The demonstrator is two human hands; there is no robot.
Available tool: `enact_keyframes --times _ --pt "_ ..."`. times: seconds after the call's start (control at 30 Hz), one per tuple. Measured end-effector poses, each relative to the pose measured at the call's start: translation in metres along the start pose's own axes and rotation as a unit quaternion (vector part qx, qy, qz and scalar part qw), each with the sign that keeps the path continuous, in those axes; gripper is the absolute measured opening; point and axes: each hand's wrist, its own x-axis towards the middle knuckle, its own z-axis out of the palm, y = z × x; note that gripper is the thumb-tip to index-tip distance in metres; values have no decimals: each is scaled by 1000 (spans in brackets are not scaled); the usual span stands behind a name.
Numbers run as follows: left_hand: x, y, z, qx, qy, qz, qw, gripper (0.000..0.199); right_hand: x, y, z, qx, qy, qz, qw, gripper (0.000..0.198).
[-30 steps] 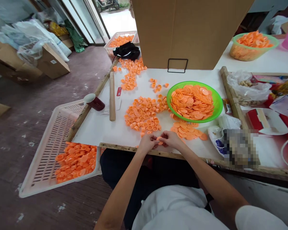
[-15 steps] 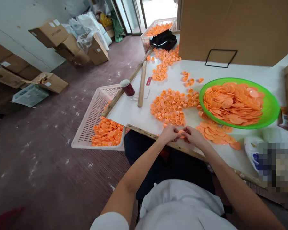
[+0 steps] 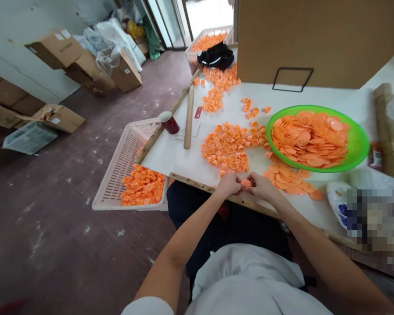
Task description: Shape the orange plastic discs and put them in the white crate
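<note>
Close together at the table's front edge, my left hand (image 3: 230, 183) and my right hand (image 3: 260, 185) both have their fingers closed on a small orange plastic piece (image 3: 246, 183) with a round face. Fingers cover part of it, so I cannot tell if it is one part or two joined. Just beyond my hands lies a spread of small orange cups (image 3: 231, 144). Right of my right hand, flat orange discs (image 3: 289, 178) lie loose on the table, and many more discs (image 3: 311, 139) fill a green oval basin (image 3: 363, 146).
Below the table's left edge stands a pale pink crate (image 3: 110, 186) with orange pieces. A maroon cup (image 3: 169, 123) and a wooden strip (image 3: 189, 118) lie on the left side. A large cardboard box (image 3: 315, 39) and a black wire frame (image 3: 292, 79) stand at the back.
The view has shifted slightly, moving most things left in the picture. Both hands stay together on the orange piece, whose round face shows a little more now.
</note>
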Motion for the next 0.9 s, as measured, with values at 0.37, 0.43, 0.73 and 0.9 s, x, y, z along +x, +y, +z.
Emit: enact_keyframes --times 0.37,0.43,0.73,0.9 --pt "5 -13 0 -46 -14 -4 999 16 18 2 5 147 -66 85 983 19" --pt "8 -16 1 -48 -24 -10 998 17 25 5 9 140 -70 105 982 19" --pt "17 -8 -10 -9 -16 -1 1000 22 47 -16 5 93 -80 136 983 17" --pt "4 -10 -12 18 58 47 997 20 22 -21 8 88 23 68 993 15"
